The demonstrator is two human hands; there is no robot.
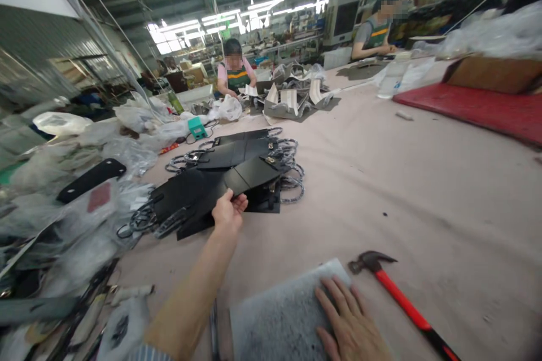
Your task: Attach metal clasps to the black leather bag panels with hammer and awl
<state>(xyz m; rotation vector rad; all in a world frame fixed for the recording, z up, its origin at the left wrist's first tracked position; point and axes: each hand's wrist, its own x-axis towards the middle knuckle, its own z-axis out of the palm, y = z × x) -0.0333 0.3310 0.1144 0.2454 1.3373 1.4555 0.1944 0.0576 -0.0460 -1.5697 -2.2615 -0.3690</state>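
At the left, crumpled clear plastic bags (95, 135) lie heaped beside a pile of black bag panels (186, 189) with wrapped loop handles (292, 180). The left hand (229, 211) pinches the near edge of the top black panel (254, 174), which lies aslant over that pile on the pinkish table cover (423, 180). Further right, the right hand (351, 321) lies flat, fingers slightly spread, on a speckled grey slab (279, 310), with a red-and-black-handled claw hammer (402, 299) just beyond it.
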